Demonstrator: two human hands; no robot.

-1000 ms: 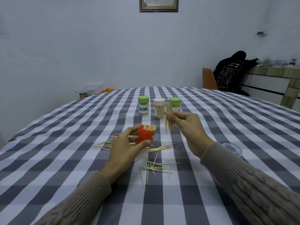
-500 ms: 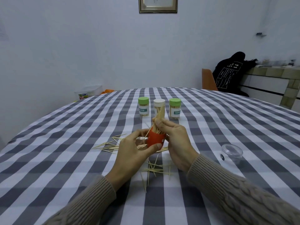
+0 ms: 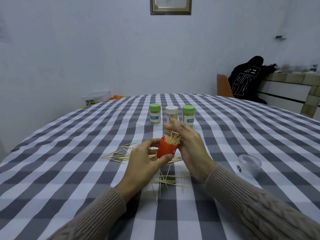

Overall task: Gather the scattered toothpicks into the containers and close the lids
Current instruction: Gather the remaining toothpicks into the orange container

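The red toothpick container [image 3: 166, 149] was held off the checked tablecloth [image 3: 69, 170], lid off and tilted a little away from the person, with a bundle of toothpicks [image 3: 171, 138] standing out of its open mouth. The left hand [image 3: 143, 163] gripped it, thumb across the lower front and fingers curled round the far side. The right hand [image 3: 188, 144] was just to the right of the mouth with fingers nearly straight and loosely spread, the palm side close against the sticking-out toothpicks; whether it actually touched them could not be told, and it pinched nothing visible.

Loose toothpicks lay on the cloth in two patches: one scattered pile [image 3: 119, 154] behind and left of the left hand, and another crossed heap [image 3: 166, 181] below and between the wrists. A few more showed under the container, between the hands.

A clear plastic lid [image 3: 249, 164] lay on the cloth to the right, well apart from the hands.

Further back three closed toothpick jars stood upright in a row: a green-capped jar [image 3: 155, 114] on the left, a white-capped jar [image 3: 171, 113] in the middle, partly behind the right hand's fingertips, and a second green-capped jar [image 3: 188, 115] on the right.

Beyond the table were an orange chair [image 3: 223, 86] with a black garment [image 3: 245, 80] beside it, and a framed picture [image 3: 170, 6] on the wall
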